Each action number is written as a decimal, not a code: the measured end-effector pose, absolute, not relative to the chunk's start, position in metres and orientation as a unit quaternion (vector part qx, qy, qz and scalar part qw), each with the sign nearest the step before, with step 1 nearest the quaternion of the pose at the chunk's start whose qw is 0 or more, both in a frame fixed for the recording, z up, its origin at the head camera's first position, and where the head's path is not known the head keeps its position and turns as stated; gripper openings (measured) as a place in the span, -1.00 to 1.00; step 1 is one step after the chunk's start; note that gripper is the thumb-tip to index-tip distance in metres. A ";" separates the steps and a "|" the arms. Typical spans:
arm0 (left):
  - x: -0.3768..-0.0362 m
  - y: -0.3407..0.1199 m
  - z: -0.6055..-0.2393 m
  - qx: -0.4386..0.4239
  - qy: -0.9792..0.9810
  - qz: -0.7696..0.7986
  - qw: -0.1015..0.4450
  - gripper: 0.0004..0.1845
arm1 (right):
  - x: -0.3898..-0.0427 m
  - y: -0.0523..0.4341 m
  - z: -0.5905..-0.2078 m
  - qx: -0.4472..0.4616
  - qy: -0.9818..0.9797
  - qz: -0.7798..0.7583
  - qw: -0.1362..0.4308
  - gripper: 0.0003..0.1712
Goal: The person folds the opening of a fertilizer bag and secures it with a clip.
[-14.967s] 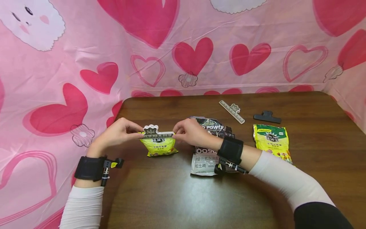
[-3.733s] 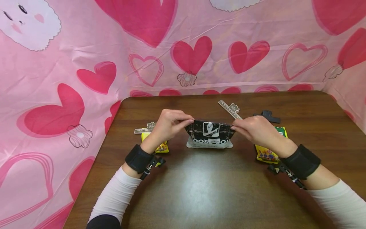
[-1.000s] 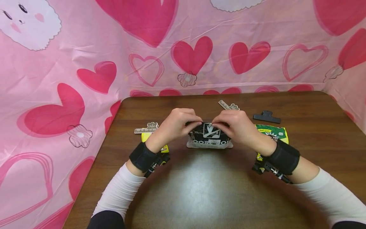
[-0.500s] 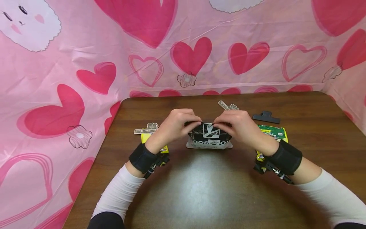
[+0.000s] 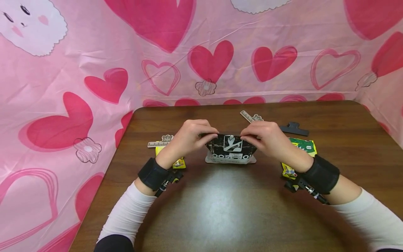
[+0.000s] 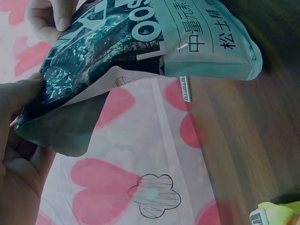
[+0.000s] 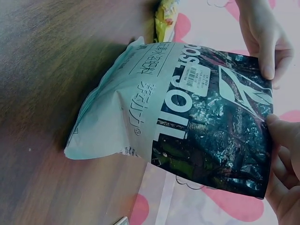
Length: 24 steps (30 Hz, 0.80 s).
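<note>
Both hands hold one black-and-white soil bag (image 5: 231,150), which stands upright on its base near the middle of the dark wooden worktop (image 5: 220,213). The left hand (image 5: 189,136) pinches the bag's top edge at its left end, thumb in front and fingers curled over the back. The right hand (image 5: 264,138) pinches the same edge just right of the white leaf emblem, fingers likewise curled over the top. The two hands lie a short way apart along the edge, with the emblem showing between them.

In the left wrist view the soil bag (image 6: 140,51) appears from the side: its dark upper part is folded over and held between the fingers (image 6: 18,96), while the pale lower part bearing printed characters rests on the wood. The right wrist view shows the soil bag (image 7: 187,112) with its barcode label facing the camera and fingertips (image 7: 267,51) at its dark top corner.

Left of the bag, partly hidden behind the left wrist, lies a small yellow packet (image 5: 177,161) with a ruler-shaped clip (image 5: 160,141) closing its top. Right of the bag, behind the right wrist, lies a green-and-yellow packet (image 5: 302,148). Farther back on the worktop are a second ruler-shaped clip (image 5: 250,116), partly covered by the right hand, and a black clip (image 5: 294,128) well apart from the bag. Each wrist carries a black band. A pink cloth printed with hearts (image 5: 211,59) forms the backdrop behind and beside the worktop.
</note>
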<state>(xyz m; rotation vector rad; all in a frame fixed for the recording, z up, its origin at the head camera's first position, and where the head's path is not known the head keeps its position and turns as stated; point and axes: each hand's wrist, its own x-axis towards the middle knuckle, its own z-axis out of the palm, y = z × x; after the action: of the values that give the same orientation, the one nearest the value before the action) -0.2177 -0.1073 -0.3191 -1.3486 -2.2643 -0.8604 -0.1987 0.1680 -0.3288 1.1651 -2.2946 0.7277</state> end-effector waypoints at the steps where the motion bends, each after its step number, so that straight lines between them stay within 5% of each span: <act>1: -0.218 -0.107 -0.319 -0.479 -0.802 -0.305 0.186 -0.93 | -0.199 0.168 -0.329 0.425 -0.834 0.265 0.233 -0.86; 24: -0.216 -0.108 -0.318 -0.463 -0.812 -0.305 0.180 -0.91 | -0.198 0.182 -0.327 0.421 -0.842 0.259 0.214 -0.84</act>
<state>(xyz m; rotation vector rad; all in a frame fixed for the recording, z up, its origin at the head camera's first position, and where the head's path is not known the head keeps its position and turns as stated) -0.2163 -0.1077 -0.3180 -1.3081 -2.2958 -0.8626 -0.1978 0.1816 -0.3268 1.1692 -2.3378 0.7185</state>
